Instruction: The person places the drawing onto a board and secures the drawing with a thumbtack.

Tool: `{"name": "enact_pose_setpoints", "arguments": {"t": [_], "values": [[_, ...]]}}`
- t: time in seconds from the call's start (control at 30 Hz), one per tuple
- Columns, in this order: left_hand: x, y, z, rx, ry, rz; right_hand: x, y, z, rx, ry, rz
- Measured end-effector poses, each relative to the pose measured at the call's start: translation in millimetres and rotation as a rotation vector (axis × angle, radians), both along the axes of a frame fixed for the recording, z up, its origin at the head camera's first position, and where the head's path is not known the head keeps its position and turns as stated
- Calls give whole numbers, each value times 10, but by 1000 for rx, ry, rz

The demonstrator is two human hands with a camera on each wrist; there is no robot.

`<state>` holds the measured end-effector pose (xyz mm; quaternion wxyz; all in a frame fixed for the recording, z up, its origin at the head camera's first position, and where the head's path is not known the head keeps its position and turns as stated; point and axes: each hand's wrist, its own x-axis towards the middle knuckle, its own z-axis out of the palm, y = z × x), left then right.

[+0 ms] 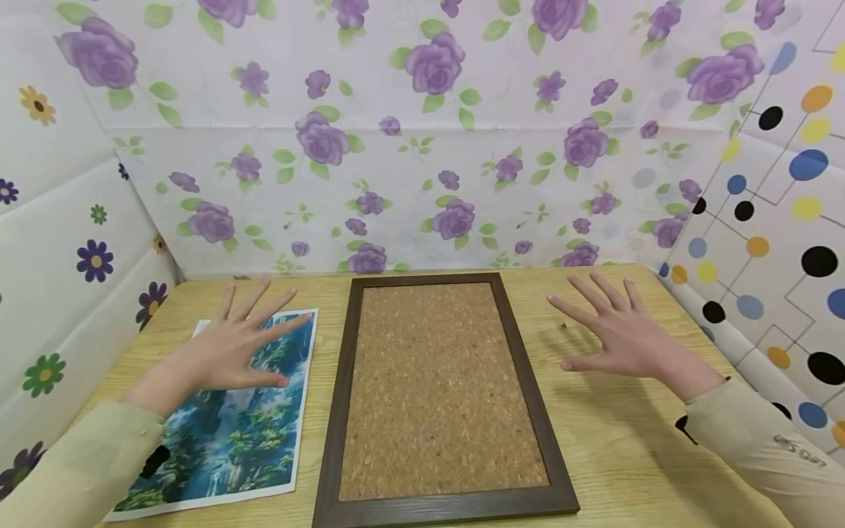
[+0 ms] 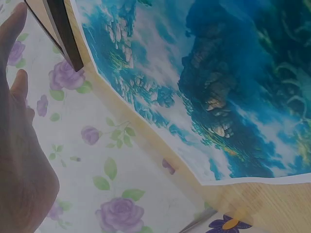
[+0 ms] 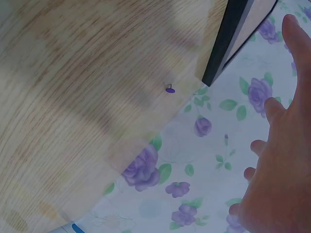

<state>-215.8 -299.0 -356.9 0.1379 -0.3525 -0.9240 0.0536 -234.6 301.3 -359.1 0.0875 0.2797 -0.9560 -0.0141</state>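
Observation:
My left hand [image 1: 227,345] hovers with fingers spread above a landscape print [image 1: 257,440], a sheet of blue cliffs, waterfalls and green trees with a white border. On the other side, my right hand [image 1: 620,334] is raised over bare wood, its fingers apart and holding nothing. Between the two lies a cork board [image 1: 442,381] in a dark brown frame, touched by neither hand. A tiny purple-headed pin, which looks like a thumbtack [image 3: 169,89], sits on the tabletop near the right hand.
The wooden table [image 1: 614,447] meets a wall of purple-rose cloth [image 1: 396,169] at the back. Flower-patterned cloth [image 1: 59,293] stands on the left, and cloth with coloured dots [image 1: 779,271] on the right.

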Motion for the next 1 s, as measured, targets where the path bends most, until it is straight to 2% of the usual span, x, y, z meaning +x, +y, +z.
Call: {"name": "enact_pose_setpoints", "arguments": {"t": [0.17, 0.4, 0.63, 0.87, 1.0], "values": [[27, -30, 7, 10, -19, 23, -1, -2, 9, -7, 2, 3], [108, -98, 19, 76, -76, 78, -10, -2, 10, -31, -5, 7], [205, -242, 20, 149, -84, 110, -30, 20, 2, -45, 12, 0], [311, -416, -21, 218, -139, 159, -45, 29, 10, -49, 1, -2], [361, -510, -40, 255, -140, 182, -53, 25, 4, -53, 0, 2]]}}
